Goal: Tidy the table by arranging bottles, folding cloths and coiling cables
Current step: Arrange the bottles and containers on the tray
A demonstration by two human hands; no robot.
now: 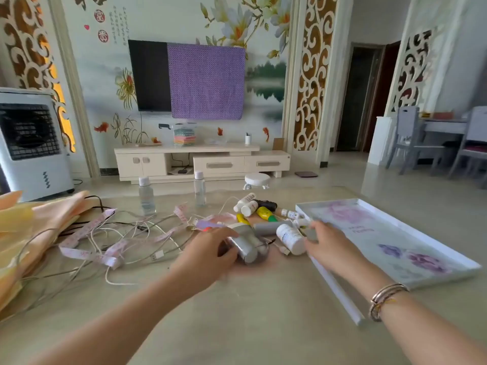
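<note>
My left hand [208,250] grips a grey cylindrical bottle [243,247] lying on its side at the table's middle. My right hand [325,239] reaches among the bottles, its fingers touching a white pill bottle [291,238] that lies tipped over; whether it holds anything is unclear through blur. A cluster of small bottles [257,206], white, yellow and black, lies behind. Two clear bottles [146,196] [199,189] stand upright further back. Tangled white and black cables [126,233] mixed with a pink patterned tape spread to the left. A peach-coloured cloth [29,227] is heaped at the far left.
A white tray [445,250] with purple flower prints lies on the table at the right, its near rim beside my right forearm. Beyond the table are a TV cabinet [200,162], a white stool [257,180] and an air cooler [31,143].
</note>
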